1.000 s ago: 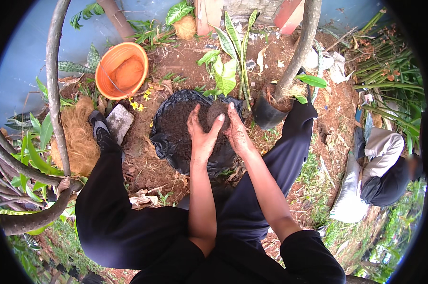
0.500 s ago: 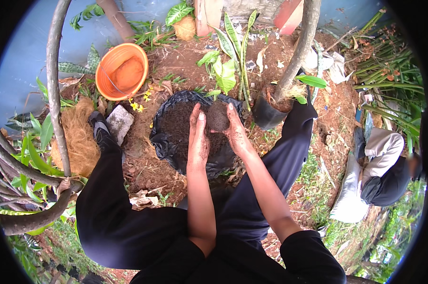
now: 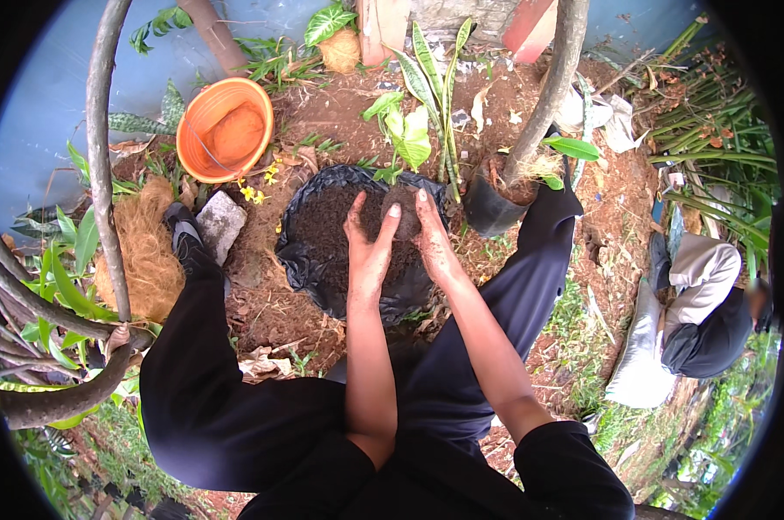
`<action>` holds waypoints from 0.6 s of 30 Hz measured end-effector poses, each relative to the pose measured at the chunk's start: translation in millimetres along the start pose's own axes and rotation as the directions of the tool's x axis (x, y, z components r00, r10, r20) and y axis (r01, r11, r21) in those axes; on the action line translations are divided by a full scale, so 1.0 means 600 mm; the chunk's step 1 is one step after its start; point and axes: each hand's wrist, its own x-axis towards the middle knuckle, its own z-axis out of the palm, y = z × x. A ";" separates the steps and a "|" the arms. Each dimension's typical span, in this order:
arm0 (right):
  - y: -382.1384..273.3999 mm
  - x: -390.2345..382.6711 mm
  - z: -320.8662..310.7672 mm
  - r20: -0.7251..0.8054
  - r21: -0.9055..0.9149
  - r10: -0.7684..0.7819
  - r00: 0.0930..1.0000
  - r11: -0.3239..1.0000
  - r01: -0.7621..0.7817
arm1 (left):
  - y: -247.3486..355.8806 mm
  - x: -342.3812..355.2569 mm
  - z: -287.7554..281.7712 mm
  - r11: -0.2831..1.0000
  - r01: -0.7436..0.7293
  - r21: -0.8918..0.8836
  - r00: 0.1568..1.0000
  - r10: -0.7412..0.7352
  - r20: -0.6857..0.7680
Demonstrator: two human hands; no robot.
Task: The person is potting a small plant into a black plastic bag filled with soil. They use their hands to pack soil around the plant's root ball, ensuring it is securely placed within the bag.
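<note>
Between my two hands is a dark, rounded ball of soil (image 3: 397,204). My left hand (image 3: 370,249) cups its left and near side, the thumb lying on the ball and the fingers spread left of it. My right hand (image 3: 434,241) presses against its right side, fingers pointing away from me. Both hands are smeared with soil. A plant with pale green leaves (image 3: 411,139) rises just beyond the ball; whether it is rooted in the ball I cannot tell. Below my hands, loose dark soil (image 3: 318,230) fills a black plastic bag (image 3: 301,282) with its rim rolled open.
An orange bucket (image 3: 193,130) tilts at the far left, near a grey stone (image 3: 220,224) and brown coir fibre (image 3: 141,251). A black pot (image 3: 487,212) with a woody stem stands at the right. Farther right, another person (image 3: 708,303) sits by a white sack (image 3: 639,373).
My left thumb has swung right onto the soil ball, opening away from the fingers. The ball has shifted slightly left; my right hand stays nearly still.
</note>
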 end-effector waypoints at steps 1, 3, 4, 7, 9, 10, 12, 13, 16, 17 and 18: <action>-0.003 0.002 0.001 0.017 0.030 -0.004 1.000 1.000 0.004 | 0.004 -0.002 0.001 0.964 0.019 -0.264 0.997 0.000 0.075; -0.007 0.002 0.003 0.027 -0.009 -0.014 1.000 1.000 0.014 | -0.002 0.005 -0.012 0.870 0.144 -0.472 0.983 -0.072 0.167; -0.007 0.000 0.008 0.015 -0.029 -0.017 1.000 0.999 0.018 | -0.004 0.005 -0.009 0.983 0.064 -0.174 0.997 -0.057 0.045; -0.010 0.000 0.010 0.056 -0.002 -0.019 0.998 1.000 0.019 | -0.006 0.003 -0.009 0.923 0.087 -0.374 0.995 -0.060 0.082; -0.022 -0.007 0.019 0.088 0.015 -0.003 0.996 1.000 0.001 | -0.021 0.014 -0.021 0.917 0.123 -0.380 0.988 -0.075 0.138; -0.012 -0.006 0.019 -0.054 -0.051 0.051 0.997 0.997 -0.054 | -0.017 0.011 -0.015 0.987 0.042 -0.157 0.998 -0.036 0.043; -0.004 0.000 0.010 0.023 -0.007 0.017 1.000 1.000 -0.017 | -0.010 0.001 -0.005 0.978 -0.011 -0.208 0.999 0.019 0.037; -0.003 0.002 0.005 0.057 0.013 -0.004 0.998 1.000 0.003 | -0.001 0.004 -0.011 0.900 0.096 -0.425 0.993 -0.057 0.103; 0.022 0.015 0.000 -0.080 -0.016 -0.062 0.995 0.998 0.061 | 0.001 0.000 -0.001 0.975 -0.027 0.222 0.995 0.048 -0.091; 0.023 0.016 0.004 -0.097 -0.015 -0.070 0.993 0.997 0.069 | -0.005 0.003 -0.007 0.999 0.008 -0.051 1.000 -0.009 -0.007; 0.021 0.015 0.003 -0.077 0.003 -0.063 0.995 0.998 0.063 | -0.010 0.007 -0.014 0.947 0.067 -0.315 0.995 -0.040 0.091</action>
